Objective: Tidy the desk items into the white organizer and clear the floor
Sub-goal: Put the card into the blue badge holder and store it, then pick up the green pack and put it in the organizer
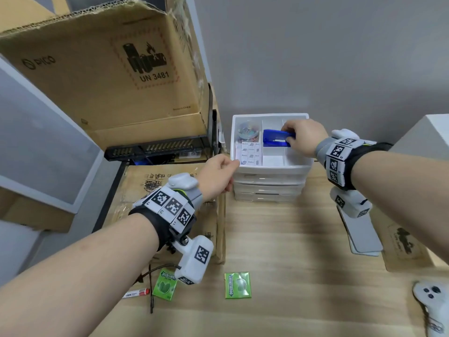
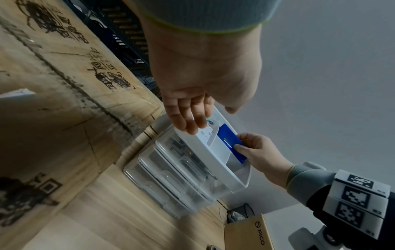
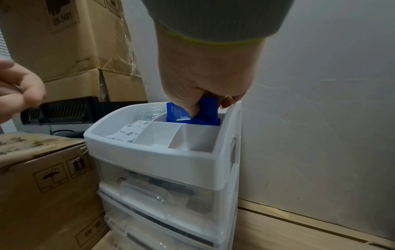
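The white organizer [image 1: 272, 167] [image 2: 215, 162] [image 3: 149, 155] stands on the wooden surface against the wall, with clear drawers under an open divided top tray. My right hand [image 1: 288, 137] [image 2: 239, 142] [image 3: 205, 108] grips a blue stapler [image 1: 272, 138] [image 2: 228, 137] [image 3: 209, 111] and holds it down in the tray's back middle compartment. My left hand [image 1: 228, 171] [image 2: 190, 120] [image 3: 19, 88] is at the tray's front left corner, fingers relaxed and holding nothing; whether it touches the rim is unclear. The left compartment holds a notes pad [image 1: 250, 153] and a clear tub of clips [image 1: 247, 132].
Two green gum packs [image 1: 165, 284] [image 1: 237, 285], a red-and-white marker [image 1: 136, 293] and a thin black pen [image 1: 150, 288] lie near me. A white controller [image 1: 430, 297] and grey flat slabs [image 1: 364, 234] lie to the right. Cardboard boxes [image 1: 109, 69] stand to the left.
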Tool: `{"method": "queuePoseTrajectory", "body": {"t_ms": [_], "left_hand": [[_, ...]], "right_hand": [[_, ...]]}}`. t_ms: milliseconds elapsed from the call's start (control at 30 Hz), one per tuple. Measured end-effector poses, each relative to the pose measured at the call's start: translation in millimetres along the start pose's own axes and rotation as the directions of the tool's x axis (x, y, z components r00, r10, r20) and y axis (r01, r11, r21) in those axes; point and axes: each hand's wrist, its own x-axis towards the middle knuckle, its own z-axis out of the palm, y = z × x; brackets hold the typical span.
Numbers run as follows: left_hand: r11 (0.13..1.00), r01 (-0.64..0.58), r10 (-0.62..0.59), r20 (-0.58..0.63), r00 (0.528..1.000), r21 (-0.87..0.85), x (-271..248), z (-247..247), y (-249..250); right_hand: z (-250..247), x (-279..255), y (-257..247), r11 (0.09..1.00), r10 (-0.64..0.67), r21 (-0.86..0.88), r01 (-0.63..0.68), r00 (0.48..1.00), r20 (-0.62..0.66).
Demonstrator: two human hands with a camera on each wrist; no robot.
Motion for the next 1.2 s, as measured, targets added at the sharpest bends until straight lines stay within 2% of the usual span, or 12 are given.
{"method": "queuePoseTrajectory", "body": {"t_ms": [267, 400, 533, 700, 800, 967, 1067, 1133, 1200], "left_hand": [[0.999, 0.004, -0.005, 0.033, 0.999, 0.036, -3, 0, -4], [0.999, -0.006, 0.004, 0.047, 0.999, 0.047, -8, 0, 0], [0.997, -0.023, 0.020, 0.038, 0.999, 0.067, -17, -3, 3], [0.997, -0.028, 0.026, 0.039, 0.999, 0.075, -31, 1, -1], [0.995, -0.043, 0.039, 0.047, 0.998, 0.093, -40, 9, -5], [0.995, -0.041, 0.030, 0.117, 0.993, 0.093, -61, 19, -16], [0.994, -0.034, 0.011, 0.212, 0.977, 0.106, -84, 16, -36], [0.989, 0.002, -0.058, 0.381, 0.923, 0.146, -99, 13, -55], [0.960, 0.039, -0.197, 0.568, 0.799, 0.278, -112, 13, -75]], "right_hand": [[-1, 0, -6, 0.996, -0.004, -0.093, 0.010, 0.998, 0.065], [0, -5, -12, 0.987, 0.002, -0.160, 0.003, 1.000, 0.030], [-3, -14, -18, 0.994, 0.093, -0.061, -0.095, 0.995, -0.042], [-3, -44, -26, 0.999, -0.046, -0.002, 0.047, 0.968, -0.245], [7, -73, -36, 0.987, -0.132, 0.058, 0.152, 0.957, -0.257], [28, -120, -55, 0.982, -0.139, 0.115, 0.148, 0.987, -0.082], [52, -147, -70, 0.986, -0.137, 0.104, 0.134, 0.990, 0.020], [76, -162, -81, 0.992, -0.115, 0.082, 0.100, 0.972, 0.206], [103, -175, -85, 0.997, -0.080, 0.017, 0.081, 0.901, 0.427]]}}
